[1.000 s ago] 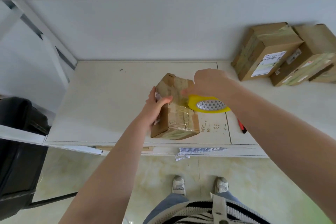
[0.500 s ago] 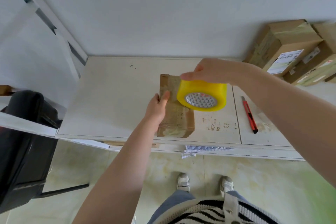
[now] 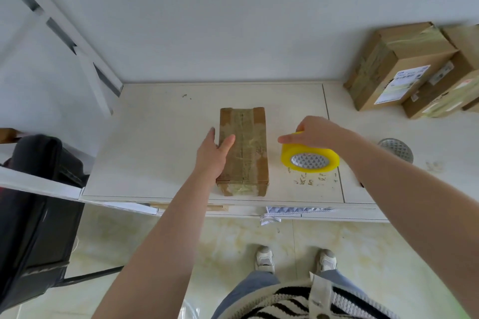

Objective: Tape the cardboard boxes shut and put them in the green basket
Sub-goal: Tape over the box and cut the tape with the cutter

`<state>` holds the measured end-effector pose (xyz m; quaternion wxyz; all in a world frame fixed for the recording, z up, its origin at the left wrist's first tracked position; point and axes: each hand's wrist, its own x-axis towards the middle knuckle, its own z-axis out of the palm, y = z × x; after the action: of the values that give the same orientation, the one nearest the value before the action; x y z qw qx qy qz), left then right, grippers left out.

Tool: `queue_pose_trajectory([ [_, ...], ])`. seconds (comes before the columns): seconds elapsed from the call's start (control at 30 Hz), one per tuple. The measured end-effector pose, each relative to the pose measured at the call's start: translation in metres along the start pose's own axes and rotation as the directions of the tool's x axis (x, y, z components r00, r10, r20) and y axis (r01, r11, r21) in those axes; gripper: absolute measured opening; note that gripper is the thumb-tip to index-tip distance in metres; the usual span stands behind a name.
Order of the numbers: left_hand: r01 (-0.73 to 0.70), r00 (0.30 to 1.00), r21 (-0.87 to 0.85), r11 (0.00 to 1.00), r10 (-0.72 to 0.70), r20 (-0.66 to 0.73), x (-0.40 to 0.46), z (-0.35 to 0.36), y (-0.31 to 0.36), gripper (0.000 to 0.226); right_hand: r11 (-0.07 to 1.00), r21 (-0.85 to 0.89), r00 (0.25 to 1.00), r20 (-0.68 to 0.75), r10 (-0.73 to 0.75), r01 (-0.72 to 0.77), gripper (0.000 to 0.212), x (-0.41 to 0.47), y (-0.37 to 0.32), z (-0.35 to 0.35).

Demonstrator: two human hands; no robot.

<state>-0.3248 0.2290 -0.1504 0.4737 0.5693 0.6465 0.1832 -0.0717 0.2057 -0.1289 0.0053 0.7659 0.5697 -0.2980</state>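
Observation:
A long brown cardboard box [image 3: 246, 147] with old tape on its top lies flat on the white table [image 3: 155, 137], near the front edge. My left hand [image 3: 213, 155] rests flat on the box's left side, fingers straight. My right hand [image 3: 313, 133] grips a yellow tape roll [image 3: 309, 159] from above, just right of the box and low over the table. The green basket is out of view.
Several taped cardboard boxes [image 3: 404, 67] are stacked at the table's back right against the wall. A grey round object [image 3: 395, 149] lies right of my forearm. A black chair [image 3: 33, 202] stands at the left. My feet [image 3: 295, 259] are on the tiled floor below.
The box has been laid flat and straight on the table. My right hand carried the tape roll off the box to its right and lowered it. My left hand opened flat.

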Motion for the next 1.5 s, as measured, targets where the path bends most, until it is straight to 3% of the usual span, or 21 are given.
queue_pose_trajectory([
  [0.07, -0.139, 0.981, 0.2, 0.97, 0.163, -0.108, -0.002, 0.001, 0.007, 0.075, 0.999, 0.035, 1.0, 0.023, 0.01, -0.011, 0.085, 0.005, 0.003, 0.007],
  [0.13, -0.187, 0.958, 0.409, 0.893, 0.258, -0.126, -0.002, 0.009, 0.02, 0.074, 0.999, 0.047, 0.999, 0.036, 0.01, -0.012, 0.086, 0.009, 0.003, 0.011],
  [0.2, -0.121, 0.967, 0.559, 0.82, 0.224, -0.119, -0.004, 0.022, 0.03, 0.07, 0.999, 0.049, 0.999, 0.038, 0.001, -0.003, 0.083, 0.011, 0.003, 0.013],
  [0.3, -0.032, 0.978, 0.652, 0.758, 0.158, -0.135, -0.01, 0.039, 0.034, 0.07, 0.999, 0.05, 0.999, 0.039, 0.003, -0.005, 0.072, 0.012, 0.006, 0.015],
  [0.43, 0.012, 0.972, 0.711, 0.703, 0.157, -0.172, -0.011, 0.045, 0.034, 0.123, 1.0, 0.031, 0.999, 0.036, 0.001, -0.002, 0.066, 0.013, 0.004, 0.022],
  [0.5, 0.027, 0.972, 0.731, 0.682, 0.153, -0.178, -0.008, 0.045, 0.036, 0.136, 1.0, 0.023, 0.999, 0.044, -0.002, 0.001, 0.067, 0.012, 0.001, 0.025],
  [0.63, 0.103, 0.993, 0.65, 0.753, -0.042, -0.108, 0.001, 0.041, 0.05, 0.14, 0.999, 0.042, 0.999, 0.054, -0.007, 0.004, 0.066, 0.01, 0.001, 0.023],
  [0.77, 0.076, 0.995, 0.558, 0.827, -0.03, -0.09, -0.001, 0.041, 0.053, 0.13, 0.993, 0.085, 0.993, 0.081, -0.086, 0.079, 0.063, 0.005, 0.006, 0.011],
  [0.83, 0.046, 0.999, 0.395, 0.917, -0.031, -0.044, 0.002, 0.042, 0.049, 0.128, 0.989, 0.098, 0.991, 0.061, -0.118, 0.111, 0.058, 0.0, 0.014, -0.004],
  [0.9, 0.052, 0.998, 0.13, 0.99, -0.057, 0.038, 0.004, 0.045, 0.044, 0.127, 0.986, 0.104, 0.991, 0.007, -0.131, 0.129, 0.049, -0.007, 0.025, -0.026],
  [0.97, 0.1, 0.987, -0.157, 0.983, -0.078, 0.139, 0.001, 0.05, 0.038, 0.124, 0.985, 0.094, 0.989, -0.028, -0.144, 0.146, 0.057, -0.013, 0.03, -0.047],
  [1.07, 0.138, 0.967, -0.36, 0.923, -0.046, 0.252, -0.004, 0.055, 0.029, 0.108, 0.987, -0.024, 0.984, -0.068, -0.162, 0.161, 0.068, -0.022, 0.015, -0.056],
  [1.17, 0.138, 0.969, -0.373, 0.917, -0.048, 0.241, 0.004, 0.047, 0.023, 0.089, 0.989, -0.079, 0.978, -0.159, -0.134, 0.123, 0.065, -0.025, -0.013, -0.046],
  [1.33, -0.01, 0.999, -0.004, 1.0, 0.01, -0.037, 0.002, 0.056, 0.006, 0.052, 0.982, -0.135, 0.978, -0.139, -0.153, 0.135, 0.061, -0.019, -0.055, -0.037],
  [1.4, -0.054, 0.995, -0.024, 0.998, 0.052, -0.081, -0.002, 0.057, -0.003, 0.051, 0.975, -0.114, 0.979, -0.051, -0.197, 0.191, 0.057, -0.019, -0.063, -0.039],
  [1.5, 0.019, 0.999, -0.023, 1.0, -0.02, -0.05, 0.007, 0.049, -0.02, 0.065, 0.966, -0.081, 0.968, -0.01, -0.249, 0.247, 0.06, -0.021, -0.074, -0.031],
])
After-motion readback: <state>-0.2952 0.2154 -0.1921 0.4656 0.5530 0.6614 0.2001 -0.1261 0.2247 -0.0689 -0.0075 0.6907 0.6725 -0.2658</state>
